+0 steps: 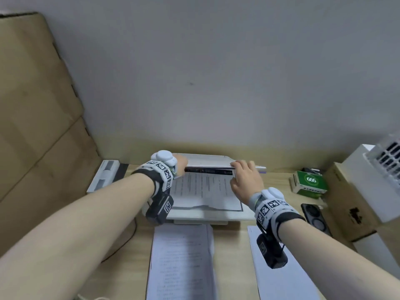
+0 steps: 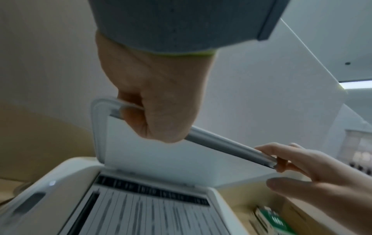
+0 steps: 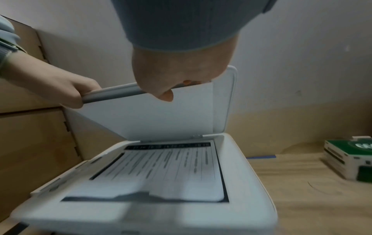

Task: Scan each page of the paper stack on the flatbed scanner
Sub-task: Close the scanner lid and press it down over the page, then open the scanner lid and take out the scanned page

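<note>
We've got both hands, left hand (image 1: 180,164) and right hand (image 1: 244,176), gripping the stiff, light scanner lid (image 1: 207,161) by its front edge; the page (image 1: 203,189) underneath looks flimsy.

Scanner at the back of the table, papers in front

A page (image 1: 203,189) lies on the scanner (image 1: 216,217); two paper piles (image 1: 181,263) lie before it, a phone (image 1: 315,215) to its right.

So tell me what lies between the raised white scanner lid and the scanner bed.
A printed paper sheet on the glass, under the lid; both wrist views show it.
</note>
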`<state>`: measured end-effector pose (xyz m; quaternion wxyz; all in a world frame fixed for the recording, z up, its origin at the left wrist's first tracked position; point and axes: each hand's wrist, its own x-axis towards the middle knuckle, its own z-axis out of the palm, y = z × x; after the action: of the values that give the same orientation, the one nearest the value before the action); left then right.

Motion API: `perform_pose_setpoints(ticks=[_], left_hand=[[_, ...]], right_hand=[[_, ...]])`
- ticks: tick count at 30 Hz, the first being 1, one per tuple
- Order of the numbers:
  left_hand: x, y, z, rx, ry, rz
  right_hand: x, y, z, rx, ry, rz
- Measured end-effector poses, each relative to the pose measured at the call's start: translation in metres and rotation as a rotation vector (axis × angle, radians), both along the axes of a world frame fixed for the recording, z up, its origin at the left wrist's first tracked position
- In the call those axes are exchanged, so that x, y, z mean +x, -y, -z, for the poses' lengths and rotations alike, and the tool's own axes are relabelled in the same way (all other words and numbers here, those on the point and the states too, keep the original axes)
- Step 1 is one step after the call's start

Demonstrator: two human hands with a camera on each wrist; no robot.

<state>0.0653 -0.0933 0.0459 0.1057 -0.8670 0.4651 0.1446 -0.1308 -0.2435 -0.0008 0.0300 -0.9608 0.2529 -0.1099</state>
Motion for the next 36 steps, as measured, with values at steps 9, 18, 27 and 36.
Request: perform_pose_setpoints(ticks=[9,18,27,36], left_hand=[[0.078,0.043,-0.018,-0.536,0.254,-0.003],[0.113,0.081,0.027,-0.563,0.41,0.091],[0.096,0.076,0.049,-0.412,0.281,0.021],[0.024,-0.011,0.136,-0.006,-0.197,0.039]], right_hand=[[0.085,0.063,-0.039,-0.086,0.09,0.027],[0.153,0.115,-0.022,-0.055,0.203,0.075],[0.139,0.112,0.005,-0.083,0.116,0.06],[0.062,0.009,0.111,0.201,-0.261,-0.081]])
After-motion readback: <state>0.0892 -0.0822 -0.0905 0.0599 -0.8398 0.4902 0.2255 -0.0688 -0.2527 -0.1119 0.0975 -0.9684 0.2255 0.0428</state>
